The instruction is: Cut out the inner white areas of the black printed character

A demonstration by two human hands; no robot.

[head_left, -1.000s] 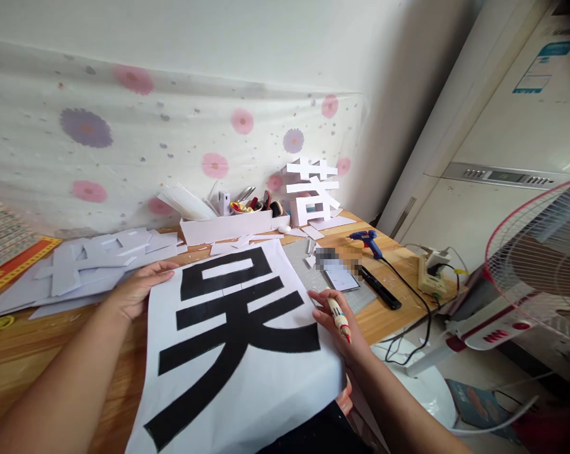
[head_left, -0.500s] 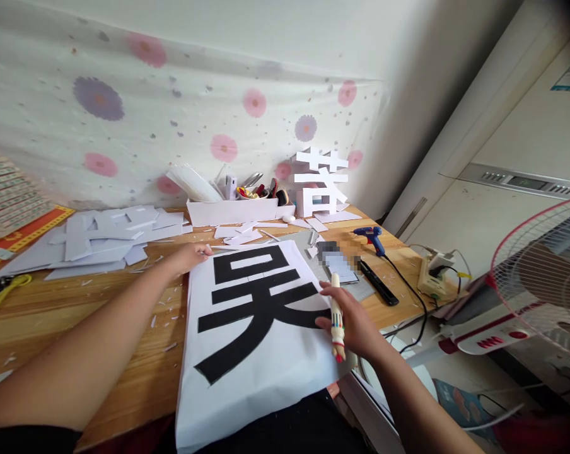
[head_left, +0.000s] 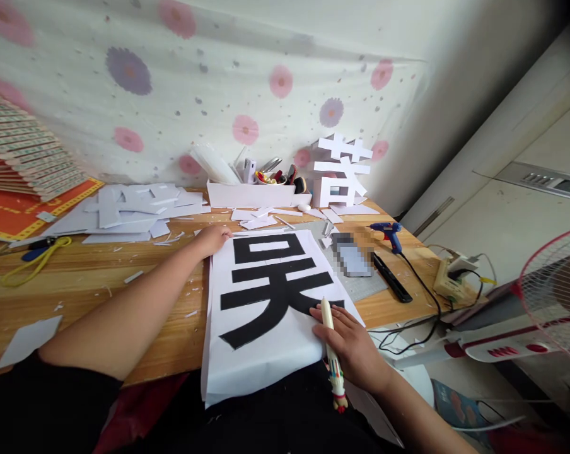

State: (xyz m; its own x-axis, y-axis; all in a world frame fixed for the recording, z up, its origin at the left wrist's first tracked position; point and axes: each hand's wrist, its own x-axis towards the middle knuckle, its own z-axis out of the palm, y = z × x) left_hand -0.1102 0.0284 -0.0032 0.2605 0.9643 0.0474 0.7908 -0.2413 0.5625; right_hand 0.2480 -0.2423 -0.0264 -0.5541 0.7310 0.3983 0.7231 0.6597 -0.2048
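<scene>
A white paper sheet (head_left: 247,372) with a large bold black character lies over the table's front edge, its lower part hanging bent towards my lap. My left hand (head_left: 214,239) is at its upper left corner, fingers closed on the paper's edge. Under my right hand (head_left: 354,347) is the lower right of the sheet. That hand holds a cream multicolour pen (head_left: 331,347), with small coloured sliders and a figure on its end, between thumb and fingers. The pen's tip points away from me. My right fingers lie over the end of a black stroke.
A grey cutting mat (head_left: 360,287) carries a pixelated phone-like object (head_left: 354,257) and a black cutter (head_left: 393,279). Beyond are a blue glue gun (head_left: 389,233), a white cut-out character (head_left: 342,167) and a tool box (head_left: 251,195). White offcuts (head_left: 128,208) pile at left; a fan (head_left: 559,277) stands right.
The view has shifted, bringing more of the table's left side in. My right hand has turned flatter onto the sheet, with the pen still in it. My left hand stays at the upper left corner.
</scene>
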